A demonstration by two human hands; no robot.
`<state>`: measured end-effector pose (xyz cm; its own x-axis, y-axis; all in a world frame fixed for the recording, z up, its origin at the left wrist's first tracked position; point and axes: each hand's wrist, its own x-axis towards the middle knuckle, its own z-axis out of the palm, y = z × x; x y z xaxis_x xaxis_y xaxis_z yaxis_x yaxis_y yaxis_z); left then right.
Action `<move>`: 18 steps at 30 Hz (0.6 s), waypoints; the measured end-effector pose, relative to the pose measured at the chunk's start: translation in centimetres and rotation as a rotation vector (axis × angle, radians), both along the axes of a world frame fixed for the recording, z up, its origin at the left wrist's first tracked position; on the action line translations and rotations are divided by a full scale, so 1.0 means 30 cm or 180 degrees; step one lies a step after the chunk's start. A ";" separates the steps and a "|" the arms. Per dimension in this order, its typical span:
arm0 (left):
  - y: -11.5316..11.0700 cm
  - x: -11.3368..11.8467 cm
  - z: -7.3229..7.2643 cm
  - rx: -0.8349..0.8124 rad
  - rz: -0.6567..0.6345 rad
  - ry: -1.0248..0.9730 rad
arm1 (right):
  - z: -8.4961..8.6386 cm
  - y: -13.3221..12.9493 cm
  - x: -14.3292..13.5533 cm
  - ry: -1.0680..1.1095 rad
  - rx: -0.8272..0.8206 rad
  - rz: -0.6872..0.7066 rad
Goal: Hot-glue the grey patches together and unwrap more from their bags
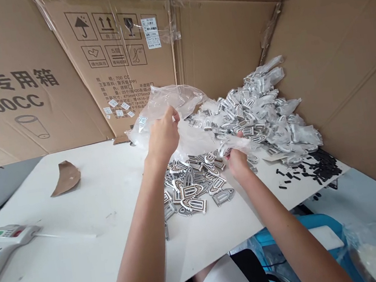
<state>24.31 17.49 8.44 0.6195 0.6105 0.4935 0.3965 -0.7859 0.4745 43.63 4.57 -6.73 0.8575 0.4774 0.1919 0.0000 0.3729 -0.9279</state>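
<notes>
My left hand (164, 134) is closed, its fingertips pinching a large clear plastic bag (182, 99) that bulges up behind it and carries a small printed label. Just to the right, my right hand (238, 162) is closed on crumpled clear plastic (232, 145), with one fingertip showing above it. Whether this is part of the same bag, I cannot tell. Below the hands lies a loose pile of small arch-shaped pieces (191, 191), some plain grey, others with a white and brown pattern. Behind my right hand rises a heap of similar pieces in small clear bags (256, 108).
Tall cardboard walls (222, 38) enclose the back and right of the white table (118, 244). Small black pieces (321, 166) lie at the right edge. On the left are a torn cardboard scrap (66, 177) and a white handheld device (6, 241). A blue bin (321, 221) stands below.
</notes>
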 end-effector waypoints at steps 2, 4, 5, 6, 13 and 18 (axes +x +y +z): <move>0.008 0.005 -0.011 0.0124 -0.0090 0.0120 | 0.017 0.001 -0.018 0.0608 0.0275 0.0226; 0.014 0.012 -0.023 0.0208 -0.0232 0.0280 | 0.038 -0.007 -0.041 0.0892 0.0534 0.0671; 0.014 0.016 -0.029 0.0231 -0.0306 0.0357 | 0.049 -0.013 -0.053 0.0933 0.0658 0.0903; 0.012 0.020 -0.033 0.0242 -0.0377 0.0419 | 0.058 -0.018 -0.062 0.0976 0.0772 0.1080; -0.025 0.045 -0.044 0.0263 -0.0726 0.0464 | 0.087 -0.021 -0.094 0.1549 0.0945 0.1333; -0.024 0.043 -0.051 0.0419 -0.0917 0.0435 | 0.082 -0.017 -0.099 0.1574 0.1010 0.1407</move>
<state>25.60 16.77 6.91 0.8230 0.3375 0.4569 0.2024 -0.9258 0.3193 40.67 4.06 -4.26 0.6200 0.7844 0.0191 -0.6031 0.4920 -0.6279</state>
